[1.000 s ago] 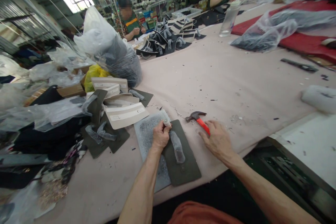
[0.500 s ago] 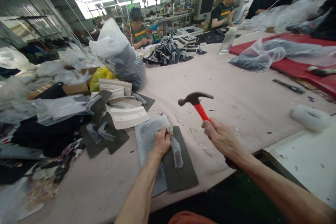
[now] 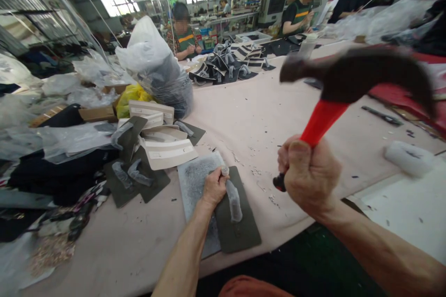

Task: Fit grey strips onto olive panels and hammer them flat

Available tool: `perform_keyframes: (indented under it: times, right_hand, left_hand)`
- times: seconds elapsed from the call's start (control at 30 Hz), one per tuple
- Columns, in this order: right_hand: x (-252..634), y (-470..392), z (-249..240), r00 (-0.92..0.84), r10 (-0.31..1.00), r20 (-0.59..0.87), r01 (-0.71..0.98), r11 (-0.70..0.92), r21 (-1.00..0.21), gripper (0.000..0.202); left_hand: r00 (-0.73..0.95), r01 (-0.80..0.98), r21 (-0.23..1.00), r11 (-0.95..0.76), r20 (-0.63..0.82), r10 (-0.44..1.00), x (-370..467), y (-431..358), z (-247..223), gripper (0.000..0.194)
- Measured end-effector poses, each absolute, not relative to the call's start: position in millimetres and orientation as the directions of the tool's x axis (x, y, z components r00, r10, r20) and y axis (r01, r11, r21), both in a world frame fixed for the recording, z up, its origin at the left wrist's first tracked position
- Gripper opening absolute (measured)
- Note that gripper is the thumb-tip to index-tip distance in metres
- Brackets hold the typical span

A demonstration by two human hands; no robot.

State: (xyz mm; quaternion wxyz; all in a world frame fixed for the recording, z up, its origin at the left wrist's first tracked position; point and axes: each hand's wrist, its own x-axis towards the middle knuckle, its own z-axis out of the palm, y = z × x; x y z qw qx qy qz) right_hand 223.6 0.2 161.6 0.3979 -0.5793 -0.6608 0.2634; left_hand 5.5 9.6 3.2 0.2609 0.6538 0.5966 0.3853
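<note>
On the head view I feed from afar, the right hand (image 3: 310, 171) is curled tight around the handle of a hammer (image 3: 337, 83), its blurred dark head held up above the fist, well apart from the work. The left hand (image 3: 215, 185) is pinched, thumb against finger, on a small round-topped piece (image 3: 225, 171) at the upper end of a wrapped strap (image 3: 235, 204); I cannot tell how far that piece reaches into the grip. The strap lies along a dark panel (image 3: 249, 220) just to the right of the left hand, and the panel partly overlaps a speckled plate (image 3: 193, 171) beneath that same hand. Small bits (image 3: 256, 171) litter the table (image 3: 237, 102) between the two hands. To the left of the left hand I see cream pieces (image 3: 169, 152) heaped near more dark panels (image 3: 120, 190), with a yellow bag (image 3: 130, 97) and a tall white bag (image 3: 149, 60) behind them. A white bundle (image 3: 407, 158) rests right of the right hand. Beyond the hands, a co-worker (image 3: 183, 37) sits behind striped pieces (image 3: 244, 51).
</note>
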Motion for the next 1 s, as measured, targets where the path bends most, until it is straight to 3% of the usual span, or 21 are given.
perform_keyframes:
  times: [0.17, 0.23, 0.4, 0.47, 0.53, 0.63, 0.73, 0.8, 0.9, 1.0]
  right_hand:
    - [233, -9, 113, -0.285, 0.955, -0.085, 0.822, 0.198, -0.534, 0.026]
    - [245, -6, 100, -0.287, 0.94, -0.182, 0.885, 0.188, -0.426, 0.028]
    - [268, 1, 63, -0.152, 0.946, -0.288, 0.944, 0.053, -0.325, 0.032]
    - [265, -2, 51, -0.146, 0.969, -0.2, 0.96, 0.09, -0.266, 0.028]
    - [252, -10, 48, -0.26, 0.965, 0.019, 0.93, 0.256, -0.263, 0.039]
    - [221, -22, 60, -0.605, 0.765, 0.222, 0.712, 0.644, -0.278, 0.054]
    - [190, -28, 70, -0.837, 0.521, 0.166, 0.473, 0.842, -0.258, 0.038]
    - [176, -28, 69, -0.874, 0.471, 0.121, 0.446, 0.876, -0.186, 0.02]
    - [165, -23, 69, -0.863, 0.498, 0.082, 0.496, 0.867, -0.042, 0.011]
    - [162, -13, 88, -0.75, 0.658, 0.066, 0.66, 0.751, 0.018, 0.012]
  left_hand:
    - [0.0, 0.565, 0.808, -0.168, 0.203, 0.979, 6, 9, 6, 0.016]
    - [-0.005, 0.556, 0.813, -0.175, 0.213, 0.977, 6, 8, 6, 0.017]
    - [-0.016, 0.529, 0.83, -0.175, 0.216, 0.976, 5, 8, 3, 0.017]
    - [-0.02, 0.525, 0.834, -0.169, 0.211, 0.977, 4, 8, 3, 0.016]
    - [-0.028, 0.514, 0.842, -0.163, 0.207, 0.978, 3, 8, 4, 0.015]
    - [-0.046, 0.492, 0.858, -0.147, 0.194, 0.98, 3, 7, 6, 0.014]
    - [-0.098, 0.409, 0.906, -0.114, 0.168, 0.981, 6, 9, 5, 0.014]
    - [-0.194, 0.276, 0.959, -0.059, 0.116, 0.974, 9, 14, 3, 0.015]
    - [-0.427, -0.012, 1.0, -0.007, 0.002, 0.904, 4, 26, 10, 0.028]
    - [-0.576, -0.142, 0.983, -0.113, 0.011, 0.817, -17, 32, 41, 0.04]
